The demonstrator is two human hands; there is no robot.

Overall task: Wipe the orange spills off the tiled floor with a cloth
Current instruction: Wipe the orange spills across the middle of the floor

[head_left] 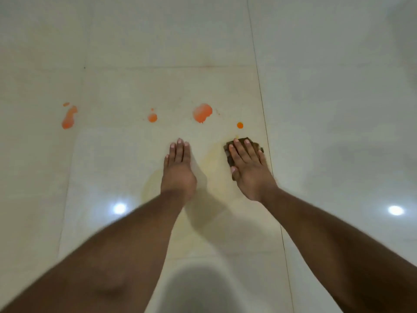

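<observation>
Two hands are down on the pale tiled floor (pixel 316 109), and we read the scene outward from them. Our left hand (pixel 178 168) lies flat with its fingers straight and together, holding nothing, just bracing us on the tile. Our right hand (pixel 249 168) is spread flat on top of a small dark brown cloth (pixel 242 141), pressing it to the floor; the cloth peeks out past the fingertips and along the thumb side, close beside a grout line (pixel 268 154) on its right.

Between and beneath our hands we see a faint yellowish smear (pixel 216 159), curving down toward our left wrist. We judge this to be residue from a patch that has been wiped but not fully cleaned.

Farther out, the orange spills sit in a rough row, all apart from the cloth. Nearest is a small round drop (pixel 239 125) just beyond the cloth. Then comes the largest blot (pixel 202 112), a smaller round spot (pixel 152 117) to its left, and, well off to the left, a long streak (pixel 69 118) with a tiny fleck above it.

So we reckon the job is in its early part: one area roughly done, four bright spills untouched, and the yellow film needing another pass.
</observation>
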